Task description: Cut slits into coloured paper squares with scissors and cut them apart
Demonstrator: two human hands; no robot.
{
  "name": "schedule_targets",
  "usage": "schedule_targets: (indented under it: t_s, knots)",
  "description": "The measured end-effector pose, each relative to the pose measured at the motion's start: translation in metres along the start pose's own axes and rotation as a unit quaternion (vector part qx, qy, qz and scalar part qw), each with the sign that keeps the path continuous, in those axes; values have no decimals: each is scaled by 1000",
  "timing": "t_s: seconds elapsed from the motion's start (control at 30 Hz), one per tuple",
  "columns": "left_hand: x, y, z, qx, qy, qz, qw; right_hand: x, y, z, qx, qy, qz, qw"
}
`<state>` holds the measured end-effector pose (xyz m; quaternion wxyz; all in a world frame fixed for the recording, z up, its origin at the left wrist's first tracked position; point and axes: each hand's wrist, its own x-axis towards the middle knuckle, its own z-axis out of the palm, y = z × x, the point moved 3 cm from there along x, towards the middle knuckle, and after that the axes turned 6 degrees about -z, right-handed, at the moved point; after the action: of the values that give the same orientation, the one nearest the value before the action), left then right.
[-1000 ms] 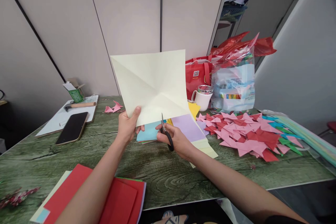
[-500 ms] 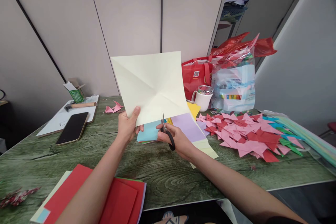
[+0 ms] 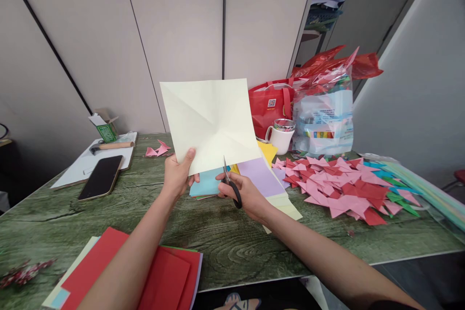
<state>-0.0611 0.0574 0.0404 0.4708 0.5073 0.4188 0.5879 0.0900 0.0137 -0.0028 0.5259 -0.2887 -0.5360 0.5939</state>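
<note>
A large pale cream sheet of paper [image 3: 214,121], faintly creased, stands upright above the table. My left hand [image 3: 178,172] pinches its lower left corner between thumb and fingers. Black-handled scissors [image 3: 235,191] are in my right hand [image 3: 247,196], with my fingers through the handles. Their blades point up at the sheet's lower edge; whether they touch the paper I cannot tell. Below and behind the sheet lie a blue paper stack [image 3: 207,183], a lilac sheet [image 3: 259,176] and cream sheets [image 3: 285,206].
Folded pink and red paper pieces [image 3: 341,181] are heaped at the right. Behind them stand a plastic bag [image 3: 323,116], a white mug [image 3: 281,138] and a red bag [image 3: 267,111]. On the left are a phone [image 3: 100,177], a hammer [image 3: 112,146] and red paper [image 3: 170,276].
The cream sheet's upper part has tipped slightly, so its top edge sits lower and its left corner further right. Both hands and the scissors are nearly where they were.
</note>
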Motion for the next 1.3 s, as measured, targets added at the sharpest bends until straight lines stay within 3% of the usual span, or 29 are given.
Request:
schedule_targets:
  t_s: [1.3]
  knots:
    - [-1, -1, -1, 27, 0, -8, 1000, -3, -2, 2, -28, 20, 16, 999]
